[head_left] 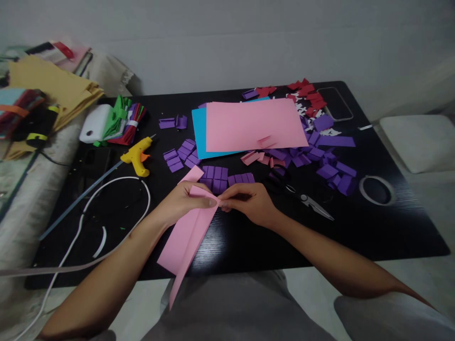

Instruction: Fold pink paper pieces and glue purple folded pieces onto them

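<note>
Near the table's front edge, my left hand (pixel 190 201) is closed on a long folded piece of pink paper (pixel 190 234), thumb on top. The paper slants down toward me, its lower tip hanging past the edge. My right hand (pixel 249 201) pinches the same paper at its upper right corner, fingertips touching those of my left. Just beyond my hands lie folded purple paper pieces (pixel 214 177). A pair of scissors (pixel 305 199) with dark handles rests to the right of my right hand.
Pink sheets (pixel 252 125) overlap a blue sheet (pixel 199 135) at the back. Purple scraps (pixel 337 175) and red scraps (pixel 314 97) lie at right, near a tape roll (pixel 377 190). A yellow glue gun (pixel 137 155) with a glue stick and a white cable (pixel 80 227) occupy the left.
</note>
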### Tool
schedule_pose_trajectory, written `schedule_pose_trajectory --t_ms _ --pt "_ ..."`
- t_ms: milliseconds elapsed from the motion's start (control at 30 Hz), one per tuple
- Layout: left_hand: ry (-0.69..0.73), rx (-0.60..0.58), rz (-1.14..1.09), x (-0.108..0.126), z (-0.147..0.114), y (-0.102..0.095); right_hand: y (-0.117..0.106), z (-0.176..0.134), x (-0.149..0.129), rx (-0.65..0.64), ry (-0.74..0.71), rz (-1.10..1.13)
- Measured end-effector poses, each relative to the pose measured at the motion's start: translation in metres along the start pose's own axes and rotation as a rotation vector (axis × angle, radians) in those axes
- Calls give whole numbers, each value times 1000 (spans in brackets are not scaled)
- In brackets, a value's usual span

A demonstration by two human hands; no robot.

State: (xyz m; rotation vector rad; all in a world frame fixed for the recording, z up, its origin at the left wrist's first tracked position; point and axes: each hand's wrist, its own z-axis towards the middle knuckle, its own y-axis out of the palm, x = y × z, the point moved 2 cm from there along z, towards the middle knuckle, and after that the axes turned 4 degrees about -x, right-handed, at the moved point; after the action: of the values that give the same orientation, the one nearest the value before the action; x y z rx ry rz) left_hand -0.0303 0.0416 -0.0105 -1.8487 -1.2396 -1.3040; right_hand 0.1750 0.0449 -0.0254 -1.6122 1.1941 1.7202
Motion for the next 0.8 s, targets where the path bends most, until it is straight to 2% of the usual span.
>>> schedule_pose_trajectory --t_ms 200,333,500,800 --pt "24 70 19 2 0 -2 3 -1 -1 -75 87 102" --pt "17 38 31 0 0 1 7 -1 3 -90 128 89" --pt "19 17 64 -2 1 2 8 0 5 -85 114 68" --pt "114 128 111 6 0 0 5 1 -1 -56 97 41"
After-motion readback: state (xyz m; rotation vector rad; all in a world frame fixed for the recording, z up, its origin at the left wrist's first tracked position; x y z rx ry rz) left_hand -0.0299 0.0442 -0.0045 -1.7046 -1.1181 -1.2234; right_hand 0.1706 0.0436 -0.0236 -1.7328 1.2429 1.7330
